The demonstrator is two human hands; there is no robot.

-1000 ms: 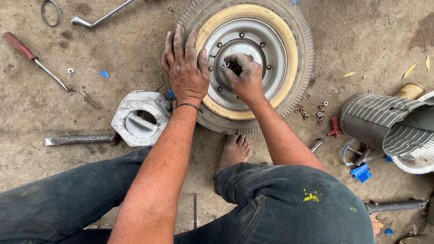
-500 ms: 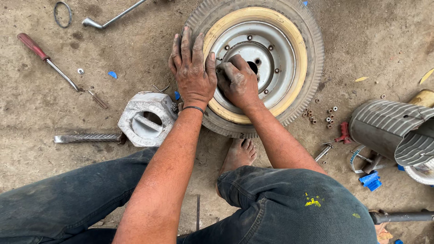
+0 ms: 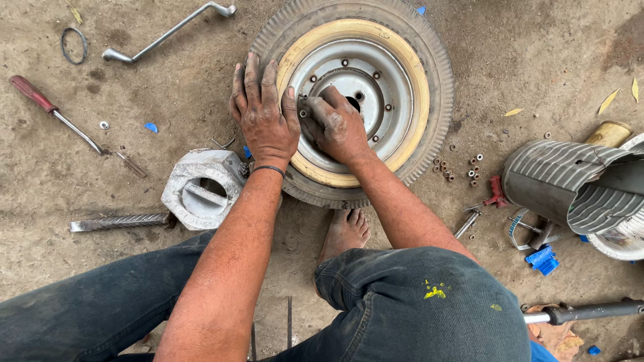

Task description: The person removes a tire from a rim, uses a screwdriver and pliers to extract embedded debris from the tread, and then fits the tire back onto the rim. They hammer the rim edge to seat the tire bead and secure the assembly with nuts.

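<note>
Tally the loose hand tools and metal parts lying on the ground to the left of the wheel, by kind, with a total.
Bent crank wrench: 1
Red-handled screwdriver: 1
Ribbed steel bar: 1
Grey hexagonal metal housing: 1
Dark ring: 1
Total: 5
The left hand lies flat on the wheel; the right hand is at its hub.

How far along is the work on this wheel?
Done: loose nuts lie on the ground beside the wheel. In hand: left hand presses flat on the tyre and cream rim; right hand works at the grey hub. Left: several hub holes look empty.
</note>
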